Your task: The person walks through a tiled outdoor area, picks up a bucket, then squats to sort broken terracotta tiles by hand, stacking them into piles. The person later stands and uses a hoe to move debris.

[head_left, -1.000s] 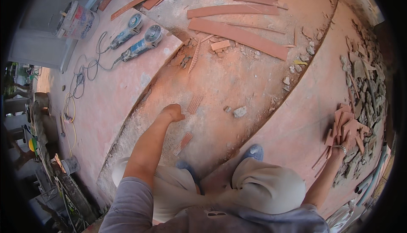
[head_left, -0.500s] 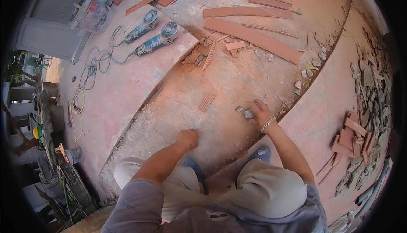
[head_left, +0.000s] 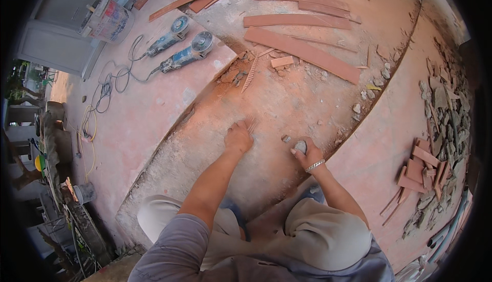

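Grey stone in right hand; ridged reddish tile scrap at left hand

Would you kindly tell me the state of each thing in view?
Left hand: at ribbed fragment, grip unclear
Right hand: curled around grey stone
Grinders: lying on slab, unheld
Grinder cords: loosely tangled
Bucket: stained outside
Tile strips: lying flat
Tile offcuts: loosely heaped
Rubble: heaped

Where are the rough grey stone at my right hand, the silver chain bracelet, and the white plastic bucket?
Rough grey stone (head_left: pixel 301 146): head view, exposed top face.
Silver chain bracelet (head_left: pixel 314 165): head view, middle of band.
White plastic bucket (head_left: pixel 112 21): head view, wall.
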Motion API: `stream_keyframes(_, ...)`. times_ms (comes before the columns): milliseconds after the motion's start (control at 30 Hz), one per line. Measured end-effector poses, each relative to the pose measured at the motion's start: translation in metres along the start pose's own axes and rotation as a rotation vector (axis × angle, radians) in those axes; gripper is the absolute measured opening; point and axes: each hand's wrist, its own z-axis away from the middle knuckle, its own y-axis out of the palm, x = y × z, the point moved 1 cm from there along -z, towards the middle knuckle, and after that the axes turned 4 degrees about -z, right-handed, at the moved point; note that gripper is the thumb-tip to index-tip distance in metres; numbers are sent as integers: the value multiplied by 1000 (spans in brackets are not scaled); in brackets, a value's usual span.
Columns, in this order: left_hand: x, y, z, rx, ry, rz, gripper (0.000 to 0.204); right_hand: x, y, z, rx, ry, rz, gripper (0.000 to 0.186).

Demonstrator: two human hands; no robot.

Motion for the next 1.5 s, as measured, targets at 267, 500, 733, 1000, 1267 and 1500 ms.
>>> stream_keyframes(267, -50, -14, 22, 225, 141, 385, 60, -20, 25, -14, -63, 201, -589, 67)
stream_keyframes(500, -131, -28, 76, 86, 469, 406, 56, -2, 13, -8, -124, 189, -1062, 61)
stream_keyframes(733, -116, -35, 26, 379, 718, 609, 60, -68, -113, 37, -232, 302, -1463, 26)
stream_keyframes(1000, 22, -64, -83, 82, 94, 84, 59, -141, -330, 100, -1295, -80, -1834, 71)
stream_keyframes(1267, 37, -38, -89, 270, -80, -35, 97, -10, -235, -154, -244, -78, 223, 71)
stream_keyframes(1500, 31, -48, -79, 342, -111, 97, 120, 66, -152, -293, -79, -83, 823, 78)
